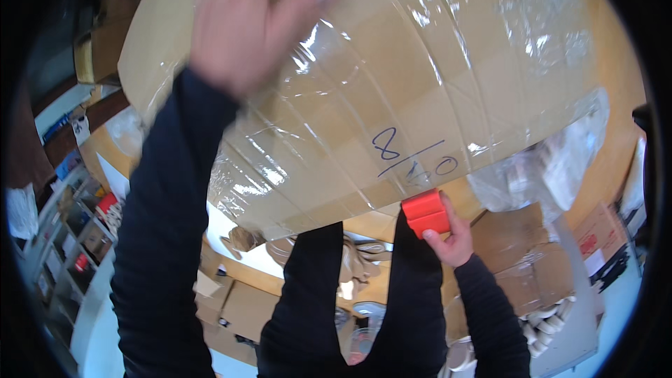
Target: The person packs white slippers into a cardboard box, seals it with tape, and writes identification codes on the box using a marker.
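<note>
A large brown cardboard box [336, 105] wrapped in strips of shiny clear tape fills the upper middle, with handwriting in dark marker near its close edge. My left hand [241, 31] is over the box's upper left part, fingers spread and slightly blurred; whether it presses on the cardboard I cannot tell. At the box's near edge, right of centre, my right hand [455, 236] grips a red tape dispenser [425, 212]. The dispenser's top meets or nearly meets the edge. Part of its body is hidden by my fingers.
Crumpled clear plastic [546, 161] hangs beside the box on the right. Below it stands an open carton [525, 259] by several pale rolls [546, 325]. Shelves with small goods [73, 252] line the left. Brown paper strips [364, 259] lie on the floor near my legs.
</note>
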A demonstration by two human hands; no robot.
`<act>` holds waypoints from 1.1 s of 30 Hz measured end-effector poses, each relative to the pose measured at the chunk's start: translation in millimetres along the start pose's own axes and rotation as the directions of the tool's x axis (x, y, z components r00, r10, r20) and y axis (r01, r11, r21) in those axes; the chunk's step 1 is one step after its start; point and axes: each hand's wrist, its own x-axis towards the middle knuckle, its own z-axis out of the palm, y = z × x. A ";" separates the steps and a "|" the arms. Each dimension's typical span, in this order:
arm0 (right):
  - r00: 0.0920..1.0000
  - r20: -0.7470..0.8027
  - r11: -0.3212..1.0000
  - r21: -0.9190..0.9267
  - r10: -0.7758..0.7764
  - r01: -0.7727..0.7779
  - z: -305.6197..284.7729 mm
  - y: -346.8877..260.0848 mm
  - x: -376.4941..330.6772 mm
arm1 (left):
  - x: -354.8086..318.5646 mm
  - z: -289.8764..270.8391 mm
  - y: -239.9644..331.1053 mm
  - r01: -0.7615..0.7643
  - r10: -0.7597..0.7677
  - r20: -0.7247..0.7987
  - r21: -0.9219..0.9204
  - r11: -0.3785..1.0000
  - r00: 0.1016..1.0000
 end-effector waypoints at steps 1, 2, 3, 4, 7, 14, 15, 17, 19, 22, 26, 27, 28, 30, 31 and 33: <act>0.998 0.001 0.998 0.015 -0.061 0.061 1.8 8.2 6.6 | 41.8 38.5 -6.9 -0.036 0.238 -0.386 0.462 0.886 0.891; 0.997 -0.020 0.997 -0.040 -0.068 0.067 2.6 16.0 13.9 | 41.9 48.9 -7.8 0.016 0.265 -0.453 0.527 0.850 0.851; 0.994 -0.024 0.988 -0.112 -0.110 0.107 0.8 23.3 22.0 | 46.6 66.9 -9.6 0.080 0.291 -0.518 0.580 0.811 0.804; 0.993 -0.064 0.990 -0.112 -0.095 0.087 3.7 28.0 27.2 | 34.3 62.9 -15.1 0.056 0.064 -0.307 0.366 0.929 0.950; 0.976 -0.044 0.967 -0.153 -0.213 0.204 4.4 36.0 41.5 | -11.9 66.6 -3.2 0.136 -0.134 -0.024 0.139 0.981 0.991; 0.986 0.023 0.970 -0.179 -0.163 0.165 6.9 74.8 48.9 | -114.5 76.0 116.9 -0.046 0.019 0.176 0.154 0.987 0.984; 0.994 0.017 0.977 -0.184 -0.106 0.107 7.2 81.6 47.7 | -122.2 64.9 134.1 -0.092 0.073 0.275 0.059 0.994 0.959; 0.996 -0.037 0.972 -0.224 -0.086 0.076 8.6 88.9 37.2 | -141.5 29.0 167.3 -0.229 0.292 0.378 -0.202 0.952 0.879; 0.994 -0.043 0.973 -0.209 -0.104 0.093 5.0 91.0 25.3 | -153.9 0.6 189.2 -0.117 0.620 0.468 -0.732 0.672 0.630; 0.983 0.012 0.953 -0.244 0.186 -0.177 -10.3 86.4 17.9 | -164.3 3.0 213.8 0.276 0.293 0.706 -0.573 0.772 0.645; 0.946 0.006 0.886 -0.353 0.325 -0.302 -16.2 68.5 16.1 | -148.8 41.8 208.6 0.669 -0.120 0.830 -0.344 0.659 0.545; 0.941 -0.018 0.853 -0.417 0.338 -0.315 -13.7 66.1 19.0 | -148.0 47.4 205.8 0.677 -0.147 0.851 -0.283 0.680 0.504; 0.940 -0.102 0.807 -0.488 0.326 -0.333 -7.0 63.6 23.6 | -149.1 52.3 204.4 0.612 -0.110 0.831 -0.305 0.730 0.545; 0.955 -0.285 0.763 -0.599 0.081 -0.243 10.1 61.0 37.8 | -156.0 56.9 202.7 0.514 -0.086 0.832 -0.254 0.819 0.549; 0.892 -0.417 0.785 -0.488 0.173 -0.381 12.6 63.6 48.5 | -159.9 60.8 202.6 0.506 -0.113 0.836 -0.211 0.836 0.537; 0.808 -0.485 0.825 -0.264 0.334 -0.500 16.9 66.0 63.0 | -167.2 73.4 205.3 0.485 -0.193 0.871 -0.058 0.873 0.452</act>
